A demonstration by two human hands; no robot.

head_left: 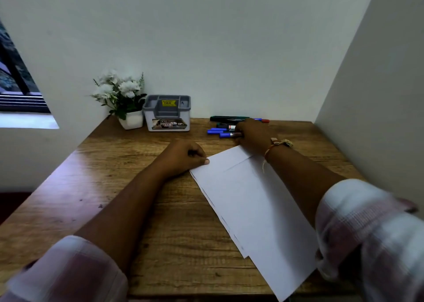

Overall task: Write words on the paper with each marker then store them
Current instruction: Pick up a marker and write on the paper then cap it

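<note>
A stack of white paper sheets lies tilted on the wooden desk. My left hand rests as a loose fist on the desk, its thumb pressing the paper's top left corner. My right hand reaches over the paper's far edge into a group of several markers near the back wall. Its fingers close around a blue marker, which still lies on the desk. A green marker lies farthest back. Part of the group is hidden under my hand.
A grey and white organiser box stands at the back of the desk. To its left is a white pot of white flowers. Walls close the desk at the back and on the right. A window is at the left.
</note>
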